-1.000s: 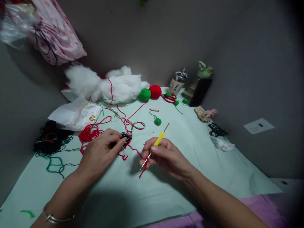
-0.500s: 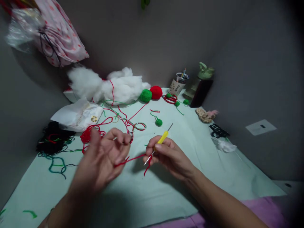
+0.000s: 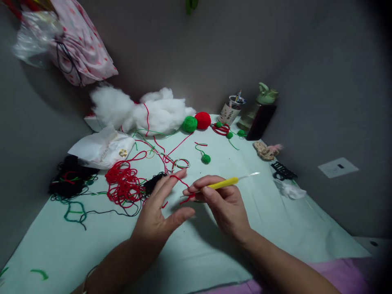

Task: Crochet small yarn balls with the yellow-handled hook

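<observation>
My right hand (image 3: 223, 202) pinches a yellow-handled crochet hook (image 3: 225, 183), held almost level with its metal tip pointing right. A red yarn strand (image 3: 179, 179) runs from the hook's near end over the fingertips of my left hand (image 3: 161, 210). That left hand is raised with fingers stretched out and apart, the strand draped across them. A loose tangle of red yarn (image 3: 124, 185) lies just left of it, beside a small black crocheted piece (image 3: 153, 183) on the pale green cloth (image 3: 196, 253).
White stuffing (image 3: 141, 110), a green yarn ball (image 3: 190, 123) and a red yarn ball (image 3: 202, 120) sit at the back. A cup of tools (image 3: 232, 109), a bottle (image 3: 260, 112), black yarn (image 3: 69, 179) and a white bag (image 3: 101, 149) ring the cloth.
My left hand let go of the black piece, lifted and moved right with fingers spread, red yarn over them. The hook swung from upright to nearly level, pointing right.
</observation>
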Motion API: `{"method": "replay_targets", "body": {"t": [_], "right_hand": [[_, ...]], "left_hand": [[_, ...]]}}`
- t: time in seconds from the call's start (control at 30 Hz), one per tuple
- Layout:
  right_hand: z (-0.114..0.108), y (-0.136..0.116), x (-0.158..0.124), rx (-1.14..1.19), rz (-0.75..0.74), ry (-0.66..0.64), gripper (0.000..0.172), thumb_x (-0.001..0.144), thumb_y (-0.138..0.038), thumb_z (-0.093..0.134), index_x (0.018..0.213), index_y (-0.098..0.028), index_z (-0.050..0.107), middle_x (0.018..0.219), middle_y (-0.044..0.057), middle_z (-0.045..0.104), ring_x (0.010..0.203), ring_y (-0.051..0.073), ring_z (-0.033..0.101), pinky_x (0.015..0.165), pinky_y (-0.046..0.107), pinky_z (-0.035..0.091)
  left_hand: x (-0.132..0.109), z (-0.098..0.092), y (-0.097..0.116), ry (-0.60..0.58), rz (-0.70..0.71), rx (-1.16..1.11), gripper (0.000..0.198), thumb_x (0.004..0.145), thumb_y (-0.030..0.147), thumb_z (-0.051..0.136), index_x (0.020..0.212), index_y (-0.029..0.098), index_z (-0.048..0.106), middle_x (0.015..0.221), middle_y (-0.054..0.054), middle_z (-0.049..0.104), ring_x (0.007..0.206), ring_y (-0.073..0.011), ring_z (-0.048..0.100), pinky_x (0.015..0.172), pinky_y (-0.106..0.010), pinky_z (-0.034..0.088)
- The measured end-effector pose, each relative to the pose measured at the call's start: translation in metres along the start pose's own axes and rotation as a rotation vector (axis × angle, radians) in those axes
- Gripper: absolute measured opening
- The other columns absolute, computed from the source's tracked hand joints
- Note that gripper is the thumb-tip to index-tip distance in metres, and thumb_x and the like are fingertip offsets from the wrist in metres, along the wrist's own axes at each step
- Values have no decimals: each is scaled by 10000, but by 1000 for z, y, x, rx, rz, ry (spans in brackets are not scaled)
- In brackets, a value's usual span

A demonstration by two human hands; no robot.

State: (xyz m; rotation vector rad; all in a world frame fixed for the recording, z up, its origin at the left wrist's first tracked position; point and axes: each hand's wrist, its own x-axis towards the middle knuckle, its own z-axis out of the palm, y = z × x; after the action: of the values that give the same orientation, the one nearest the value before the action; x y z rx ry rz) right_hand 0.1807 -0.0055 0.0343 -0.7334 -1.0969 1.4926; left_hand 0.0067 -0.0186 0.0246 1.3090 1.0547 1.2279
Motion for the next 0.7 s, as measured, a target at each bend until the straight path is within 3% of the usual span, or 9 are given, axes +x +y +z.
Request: {"method": "replay_targets", "body": {"t": [0.07,0.13,0.27,0.7], "right_hand": [[2,-1,-2,-95,-106,14,115,953,-269,709,1010,-292,806,998,32,752,890,167,736,792,303,629],[3,-2,-3,-219,-203,35,149,946,-223,703,1010,-299,814,1019,41,744,949,184,714,795,314,623],[5,-4,-4,-399,-318,55,224,923,-130,694,1001,-300,818,951,31,764,946,189,696,851,344,594],[4,3,-7,-507,-428,-35,303,946,-86,647,1104,-307,782,998,12,784,955,182,699,858,359,569]], "left_hand": [[-3,9,1,-1,-210,-270,631,819,403,827,1407,290,628,1220,-90,688,1196,-300,642,1095,-461,475],[-5,15,2,16,-279,-411,588,809,338,844,1360,262,651,1059,-52,681,1070,-239,680,1010,-375,538],[-2,15,2,68,-271,-444,464,808,259,846,1252,262,712,943,-8,680,993,-182,681,940,-287,558],[-2,12,3,158,-144,-451,335,784,160,845,1095,274,790,873,12,764,852,-116,704,824,-199,566]]}}
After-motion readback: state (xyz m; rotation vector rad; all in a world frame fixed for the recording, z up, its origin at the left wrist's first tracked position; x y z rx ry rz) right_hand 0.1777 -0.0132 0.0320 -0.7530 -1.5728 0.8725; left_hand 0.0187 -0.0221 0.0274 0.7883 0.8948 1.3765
